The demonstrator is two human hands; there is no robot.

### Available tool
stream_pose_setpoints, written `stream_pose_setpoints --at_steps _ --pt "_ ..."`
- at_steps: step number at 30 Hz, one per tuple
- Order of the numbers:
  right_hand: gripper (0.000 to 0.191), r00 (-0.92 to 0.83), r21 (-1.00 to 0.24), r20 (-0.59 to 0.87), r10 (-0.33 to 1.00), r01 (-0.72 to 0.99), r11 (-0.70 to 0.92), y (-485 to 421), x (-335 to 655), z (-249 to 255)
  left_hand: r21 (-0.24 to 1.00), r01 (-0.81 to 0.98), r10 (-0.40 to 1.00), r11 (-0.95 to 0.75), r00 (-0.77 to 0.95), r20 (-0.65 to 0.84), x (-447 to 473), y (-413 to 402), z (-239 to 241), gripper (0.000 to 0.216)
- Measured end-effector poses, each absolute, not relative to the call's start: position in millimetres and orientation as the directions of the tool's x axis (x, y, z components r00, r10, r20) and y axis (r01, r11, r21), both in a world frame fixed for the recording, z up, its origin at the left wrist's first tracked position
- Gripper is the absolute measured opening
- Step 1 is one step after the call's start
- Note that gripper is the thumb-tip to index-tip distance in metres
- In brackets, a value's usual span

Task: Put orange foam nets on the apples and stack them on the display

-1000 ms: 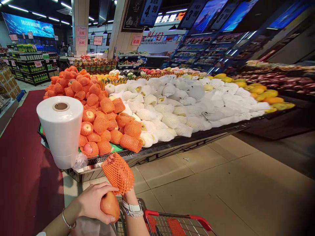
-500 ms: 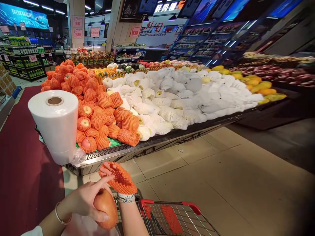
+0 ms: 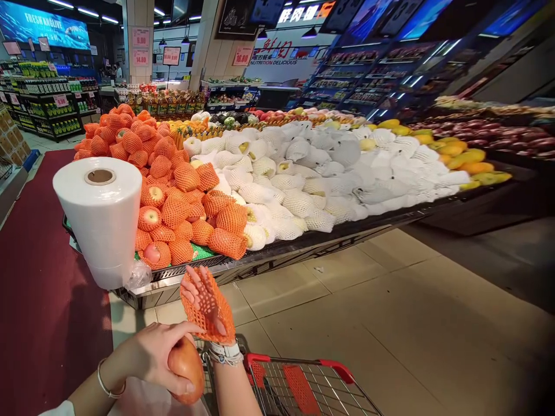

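My left hand (image 3: 151,352) is curled around a smooth reddish apple (image 3: 187,367), thumb across its near side. Its index finger reaches over the top and touches the edge of an orange foam net sleeve (image 3: 219,306). Inside that sleeve is my right hand (image 3: 203,292), fingers stretched upward and apart, seen through the mesh. The net covers it down to near the wrist, where a white band and bracelets show. Both hands are above the near end of a shopping cart (image 3: 321,375), in front of the fruit stand.
A large plastic bag roll (image 3: 99,231) stands at the stand's near corner. Apples in orange nets (image 3: 176,208) are heaped behind it, and fruit in white nets (image 3: 286,196) spreads to the right. Yellow-orange fruit (image 3: 466,157) lies at the far right end. Dark red matting (image 3: 52,289) runs along the left.
My right hand has tipped more upright inside the orange net, its fingers now pointing up and spread wider. The left hand still holds the apple, almost unmoved.
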State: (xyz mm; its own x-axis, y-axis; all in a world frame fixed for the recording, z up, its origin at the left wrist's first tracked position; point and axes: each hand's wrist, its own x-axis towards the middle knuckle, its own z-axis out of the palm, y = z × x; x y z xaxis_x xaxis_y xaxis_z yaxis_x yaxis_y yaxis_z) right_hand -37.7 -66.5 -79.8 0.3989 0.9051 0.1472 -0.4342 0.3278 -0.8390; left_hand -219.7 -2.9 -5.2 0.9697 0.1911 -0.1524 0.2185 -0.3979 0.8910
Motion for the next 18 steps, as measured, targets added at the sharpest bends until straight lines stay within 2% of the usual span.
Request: stream_pose_setpoints --at_steps 3,4,6,7,9,11,12,16,18 --pt "0.105 0.26 -0.815 0.177 0.949 -0.502 0.29 -72 -42 -74 0.976 0.083 0.224 -0.202 0.974 -0.037 -223 8 -3 0.076" --pt "0.105 0.235 -0.813 0.183 0.955 -0.51 0.281 -73 -44 -74 0.994 0.014 0.287 -0.108 0.958 0.018 -222 11 -3 0.075" --pt "0.107 0.234 -0.831 0.184 0.955 -0.482 0.278 -71 -48 -76 0.989 -0.136 0.498 0.049 0.862 0.094 -219 14 -3 0.072" --pt "0.103 0.253 -0.851 0.166 0.953 -0.451 0.268 -68 -50 -78 0.978 -0.192 0.617 0.08 0.78 0.103 -215 13 -3 0.069" --pt "0.082 0.319 -0.896 0.093 0.943 -0.387 0.22 -60 -54 -82 0.976 -0.213 0.792 0.053 0.603 0.088 -207 11 -5 0.063" --pt "0.061 0.389 -0.918 0.023 0.921 -0.357 0.173 -52 -58 -85 0.989 -0.145 0.859 -0.008 0.506 0.081 -198 6 -11 0.059" --pt "0.058 0.41 -0.922 0.01 0.912 -0.35 0.167 -50 -60 -85 0.993 -0.112 0.865 -0.026 0.496 0.078 -194 5 -15 0.058" --pt "0.085 0.434 -0.933 0.126 0.892 -0.255 0.255 -55 -64 -83 0.998 -0.04 0.838 -0.055 0.541 0.068 -187 1 -37 0.053" --pt "0.09 0.419 -0.93 0.196 0.886 -0.208 0.304 -60 -65 -81 0.999 -0.008 0.823 -0.048 0.566 0.045 -187 0 -46 0.049"
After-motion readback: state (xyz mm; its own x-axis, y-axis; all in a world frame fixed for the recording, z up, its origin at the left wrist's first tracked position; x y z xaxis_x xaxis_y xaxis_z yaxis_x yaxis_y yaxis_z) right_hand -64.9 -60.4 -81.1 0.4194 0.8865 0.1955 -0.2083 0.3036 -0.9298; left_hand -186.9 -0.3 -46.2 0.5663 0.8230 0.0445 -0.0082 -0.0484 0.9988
